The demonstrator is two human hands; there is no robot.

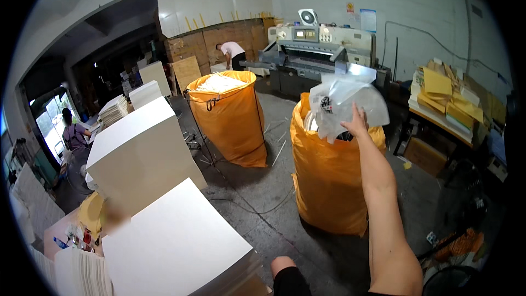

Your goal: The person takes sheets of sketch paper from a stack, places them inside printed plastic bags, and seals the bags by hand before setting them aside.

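My right hand (357, 123) reaches forward over a tall orange sack (331, 186). Its fingers are closed on a crumpled, see-through plastic bag (345, 98) with a dark printed patch. The plastic lies across the sack's mouth and hides most of what is inside. Some white and dark material (310, 122) shows at the sack's left rim. My left hand is out of view.
Another orange sack (233, 126), heaped with white paper strips (219, 82), stands further left. Big stacks of white sheets (178, 235) rise at the left. A paper-cutting machine (312, 49) and a bent-over person (233, 52) are behind. A paper-laden table (444, 115) stands right.
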